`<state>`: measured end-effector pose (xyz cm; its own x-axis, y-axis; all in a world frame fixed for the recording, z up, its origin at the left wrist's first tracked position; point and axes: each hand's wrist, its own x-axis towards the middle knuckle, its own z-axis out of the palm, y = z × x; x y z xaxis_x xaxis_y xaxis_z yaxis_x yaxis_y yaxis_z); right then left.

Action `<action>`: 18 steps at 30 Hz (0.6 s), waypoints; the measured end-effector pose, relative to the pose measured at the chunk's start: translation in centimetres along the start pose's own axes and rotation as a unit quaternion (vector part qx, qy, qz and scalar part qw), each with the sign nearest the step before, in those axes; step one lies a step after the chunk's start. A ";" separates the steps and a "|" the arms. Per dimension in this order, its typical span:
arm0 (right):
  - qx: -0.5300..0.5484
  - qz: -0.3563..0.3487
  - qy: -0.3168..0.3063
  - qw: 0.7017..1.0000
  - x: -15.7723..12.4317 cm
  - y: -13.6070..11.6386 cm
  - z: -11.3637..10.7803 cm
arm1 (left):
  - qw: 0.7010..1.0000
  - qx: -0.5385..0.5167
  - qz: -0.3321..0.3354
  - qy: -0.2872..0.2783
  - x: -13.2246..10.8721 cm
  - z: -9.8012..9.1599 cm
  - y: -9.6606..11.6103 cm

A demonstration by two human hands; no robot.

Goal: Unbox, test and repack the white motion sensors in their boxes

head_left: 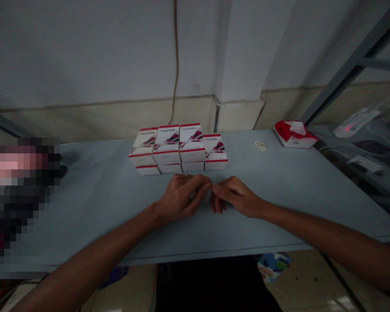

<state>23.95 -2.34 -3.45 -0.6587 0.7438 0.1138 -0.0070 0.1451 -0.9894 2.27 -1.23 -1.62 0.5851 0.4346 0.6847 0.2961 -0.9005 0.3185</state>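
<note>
Head view, left hand (pixel 186 196): I see it above the tabletop (pixel 107 216), between the boxes and the near edge, fingers curled and thumb close to the index finger.
Right hand (pixel 238 197): it sits just beside the left, fingers bent downward, its thumb reaching toward the left fingertips; they meet or nearly meet, I can't make out which.
Grip: narrow on both hands, as far as I see; I cannot tell whether anything small is pinched there.
White-and-red boxes (pixel 191 143): they stand just beyond my hands, near the middle of the far edge, three atop a lower row of four, the rightmost lower one uncovered.
Red tissue pack (pixel 295 135): it rests at the far right corner.
Pale flat piece (pixel 260 146): it lies near the far edge, between boxes and tissue pack.
Power strip (pixel 357 122): I spot it beyond the right edge, a red light glowing.
</note>
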 end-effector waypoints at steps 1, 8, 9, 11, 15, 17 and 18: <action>0.006 0.000 -0.002 1.000 0.0 0.1 0.1 | 1.000 -0.005 -0.001 0.003 0.0 0.1 0.1; 0.007 -0.017 0.003 1.000 0.0 0.0 0.1 | 1.000 -0.020 -0.016 0.005 0.0 0.0 0.4; -0.002 -0.021 0.001 1.000 0.0 -0.1 0.0 | 1.000 -0.015 -0.014 0.005 0.0 -0.1 0.4; -0.030 -0.034 0.001 0.999 -0.2 -0.4 0.0 | 1.000 -0.011 -0.009 0.001 -0.1 0.0 0.4; -0.104 -0.069 0.012 0.992 -0.3 -0.7 -0.1 | 1.000 -0.018 -0.003 0.007 -0.2 0.3 0.4; -0.150 -0.090 0.020 0.984 -0.2 -0.7 -0.3 | 1.000 -0.020 -0.006 0.020 -0.3 0.6 0.4; -0.175 -0.103 0.024 0.979 -0.2 -0.7 -0.4 | 0.999 -0.016 -0.008 0.026 -0.3 0.6 0.4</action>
<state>24.32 -2.31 -2.78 -0.6348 0.7034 0.3198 0.1269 0.5032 -0.8548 2.65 -1.69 -2.16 0.5397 0.4486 0.7124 0.2803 -0.8937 0.3504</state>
